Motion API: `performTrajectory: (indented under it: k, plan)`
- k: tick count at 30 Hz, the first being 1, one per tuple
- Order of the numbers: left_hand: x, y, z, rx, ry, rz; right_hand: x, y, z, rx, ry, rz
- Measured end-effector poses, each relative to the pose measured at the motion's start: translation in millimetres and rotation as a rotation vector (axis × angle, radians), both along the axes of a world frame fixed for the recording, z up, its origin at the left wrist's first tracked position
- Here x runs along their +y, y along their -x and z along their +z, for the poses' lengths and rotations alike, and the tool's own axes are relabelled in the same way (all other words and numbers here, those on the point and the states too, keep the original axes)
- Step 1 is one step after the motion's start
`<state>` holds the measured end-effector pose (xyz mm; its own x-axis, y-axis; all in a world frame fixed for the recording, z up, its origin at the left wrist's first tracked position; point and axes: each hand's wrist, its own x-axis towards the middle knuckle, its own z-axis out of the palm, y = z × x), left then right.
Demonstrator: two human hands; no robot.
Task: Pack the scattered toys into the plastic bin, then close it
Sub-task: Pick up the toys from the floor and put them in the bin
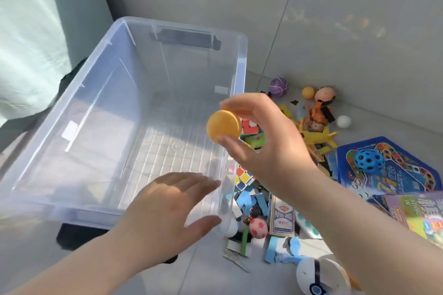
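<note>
A clear plastic bin stands open on the grey tiled floor, with nothing inside it. My right hand pinches an orange disc between thumb and fingers, above the bin's right wall. My left hand is spread open at the bin's near right corner, holding nothing. Toys lie in a heap right of the bin: a purple ball, a yellow plane, a puzzle cube, a card box, a pink ball.
A blue hexagonal game board with a blue holed ball on it lies at the right. A white ball toy sits near the bottom edge. Pale fabric hangs at the left. A dark object lies under the bin's near edge.
</note>
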<state>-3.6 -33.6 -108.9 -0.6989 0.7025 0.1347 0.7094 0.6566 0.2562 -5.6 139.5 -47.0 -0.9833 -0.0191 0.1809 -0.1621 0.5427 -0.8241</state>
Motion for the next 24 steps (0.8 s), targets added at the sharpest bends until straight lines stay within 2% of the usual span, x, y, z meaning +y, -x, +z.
performTrajectory:
  k: [2, 6, 9, 12, 13, 15, 17, 19, 21, 24]
  plan:
    - [-8, 0, -3, 0.009, -0.037, 0.016, -15, 13, -9, -0.064, -0.084, 0.031]
    - [-13, 0, -9, 0.066, -0.109, -0.066, -14, 18, -33, -0.141, -0.394, 0.122]
    - [-14, -1, -7, 0.095, -0.132, -0.175, 3, 3, -33, -0.106, -0.375, 0.111]
    - [-9, -1, -5, 0.109, -0.196, -0.195, 40, -27, -35, -0.063, -0.42, -0.005]
    - [-7, -2, -5, 0.142, -0.243, -0.199, 57, -41, -38, -0.104, -0.447, -0.046]
    - [2, -7, -2, 0.23, -0.341, -0.231, 90, -77, -53, -0.366, -0.525, -0.061]
    - [21, -18, 2, 0.238, -0.379, -0.369, 116, -121, -79, -0.646, -0.645, -0.038]
    - [44, -37, -2, 0.163, -0.273, -0.626, 122, -160, -105, -0.73, -0.794, 0.022]
    - [67, -60, -21, 0.067, 0.0, -0.874, 126, -187, -135, -0.776, -0.871, 0.023]
    - [100, -91, -48, -0.007, 0.399, -1.088, 127, -208, -161, -0.816, -0.917, 0.002]
